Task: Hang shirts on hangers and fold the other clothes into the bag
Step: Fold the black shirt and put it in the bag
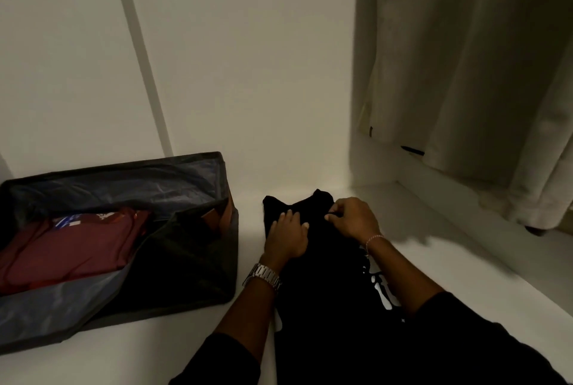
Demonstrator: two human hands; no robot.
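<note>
At nine o'clock our open bag already holds a folded maroon garment. At five o'clock lies the black garment we judge mid-fold: our left hand presses flat, our right hand pinches its edge; next, fold it.

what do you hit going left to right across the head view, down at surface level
maroon folded clothes inside the open bag → left hand flat on the black garment → right hand pinching that garment's top edge → pale curtain hanging at the far right
</note>
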